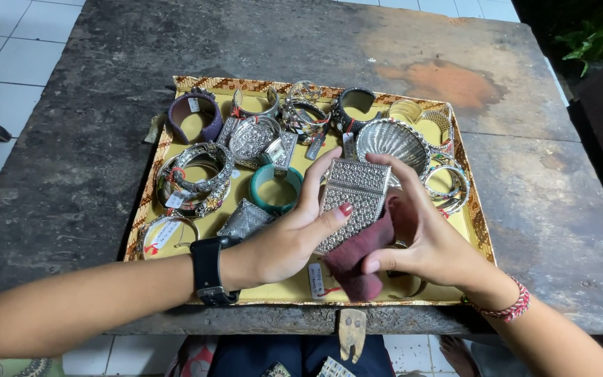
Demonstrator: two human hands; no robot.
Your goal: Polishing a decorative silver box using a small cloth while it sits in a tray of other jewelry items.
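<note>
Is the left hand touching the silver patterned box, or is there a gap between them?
Touching. The head view shows the left hand with its thumb pressed across the front of the silver box and fingers behind its left edge; no gap is visible.

Colours here, quick: the flat case (352,200) is silver w/ a tight studded dot pattern all over. Cloth (357,262) under it is dark maroon. Tray (466,208) is mustard yellow inside, rim is brown/gold woven-looking batik, I think. One bangle (274,188) is teal, another cuff (195,115) purple-ish. Shell-shaped dish (391,142) is silver w/ ribbed lines. Watch (210,269) black, wrist bracelet (507,305) red + white braid. Table (92,153) is mottled dark grey w/ a rusty orange patch.
</note>
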